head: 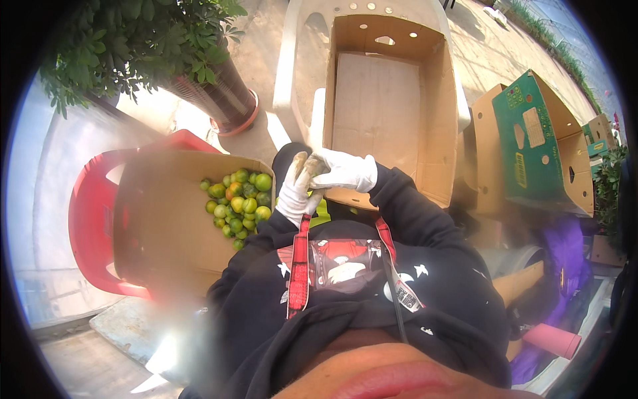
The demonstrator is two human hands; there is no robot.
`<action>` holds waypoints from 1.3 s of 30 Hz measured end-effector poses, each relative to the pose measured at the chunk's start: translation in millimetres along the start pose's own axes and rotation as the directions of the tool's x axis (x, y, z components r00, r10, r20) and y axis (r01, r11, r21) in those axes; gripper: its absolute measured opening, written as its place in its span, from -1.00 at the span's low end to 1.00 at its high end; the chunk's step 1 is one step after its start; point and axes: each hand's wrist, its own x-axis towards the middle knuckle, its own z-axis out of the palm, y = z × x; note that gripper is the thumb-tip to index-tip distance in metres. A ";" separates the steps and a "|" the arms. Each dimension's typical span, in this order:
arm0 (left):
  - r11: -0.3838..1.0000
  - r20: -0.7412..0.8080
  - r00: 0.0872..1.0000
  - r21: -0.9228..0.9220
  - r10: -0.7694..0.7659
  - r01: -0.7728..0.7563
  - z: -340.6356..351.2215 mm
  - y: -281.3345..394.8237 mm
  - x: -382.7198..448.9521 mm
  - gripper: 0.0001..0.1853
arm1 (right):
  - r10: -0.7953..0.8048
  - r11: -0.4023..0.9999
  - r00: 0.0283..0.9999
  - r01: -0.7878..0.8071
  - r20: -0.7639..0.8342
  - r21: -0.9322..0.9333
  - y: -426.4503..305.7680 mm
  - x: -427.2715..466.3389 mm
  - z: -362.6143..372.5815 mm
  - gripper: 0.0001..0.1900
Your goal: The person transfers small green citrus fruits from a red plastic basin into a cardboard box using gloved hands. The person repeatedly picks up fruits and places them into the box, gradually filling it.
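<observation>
My left hand [299,192], in a white glove with stained fingertips, is raised at the chest side of the boxes. My right hand [346,170], also in a white glove, reaches across and meets it, fingers against fingers. A little green shows between the gloves, but whether they hold something is hidden. Left of my hands, a cardboard box [164,214] stands on a red plastic chair [89,219]. Green, yellow and orange tomatoes [238,204] lie heaped at its near right side. Ahead, a large open cardboard box [379,99] rests on a white plastic chair [285,80].
A potted leafy plant [229,95] stands at the upper left. At the right are a green printed carton [528,144], a purple cloth [565,259] and a pink cylinder [553,340]. A bright yellow-green thing [321,213] shows just below my hands.
</observation>
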 end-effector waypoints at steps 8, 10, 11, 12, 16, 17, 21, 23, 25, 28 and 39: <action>0.648 -0.323 0.872 0.584 -0.367 0.489 -74.4 -53.2 -25.6 -0.27 | 0.319 0.923 0.939 -0.339 -0.131 -0.183 91.7 -0.4 -29.2 -0.56; 0.565 -0.199 0.860 0.681 -0.471 0.467 -76.0 -64.5 -38.5 -0.28 | 0.437 0.780 0.890 -0.448 -0.132 -0.437 124.2 -4.7 -27.7 -0.57; 0.540 -0.114 0.820 0.700 -0.561 0.467 -73.4 -68.4 -45.1 -0.28 | 0.472 0.703 0.873 -0.457 -0.123 -0.544 137.6 -5.6 -23.4 -0.57; 0.504 -0.048 0.758 0.719 -0.651 0.479 -68.4 -71.6 -50.7 -0.32 | 0.538 0.599 0.835 -0.476 -0.116 -0.644 148.5 -6.8 -20.5 -0.56; 0.534 -0.132 0.824 0.704 -0.551 0.469 -58.3 -81.0 -61.6 -0.39 | 0.588 0.563 0.802 -0.495 -0.099 -0.663 166.9 -10.5 -11.2 -0.54; 0.534 -0.134 0.823 0.701 -0.552 0.472 -57.5 -81.6 -62.9 -0.39 | 0.596 0.551 0.803 -0.432 -0.025 -0.714 166.9 -9.7 -8.5 -0.55; 0.539 -0.146 0.827 0.694 -0.543 0.477 -59.2 -81.2 -62.1 -0.39 | 0.655 0.457 0.746 -0.268 0.117 -0.848 162.3 -2.9 -3.1 -0.58; 0.535 -0.155 0.824 0.692 -0.546 0.485 -59.5 -79.6 -61.1 -0.40 | 0.673 0.425 0.722 -0.201 0.159 -0.883 161.4 -0.8 -3.2 -0.58; 0.547 -0.156 0.847 0.700 -0.509 0.458 -59.1 -78.7 -60.6 -0.40 | 0.702 0.415 0.699 -0.245 0.137 -0.876 161.4 -1.0 -3.7 -0.59; 0.527 -0.153 0.828 0.705 -0.540 0.474 -58.1 -79.5 -61.1 -0.40 | 0.747 0.381 0.651 -0.258 0.132 -0.888 159.8 -2.7 -6.3 -0.59; 0.600 -0.161 0.871 0.666 -0.465 0.444 -52.9 -48.5 -35.8 -0.30 | 0.304 0.923 0.820 -0.127 -0.485 0.364 68.3 -58.8 -29.9 -0.51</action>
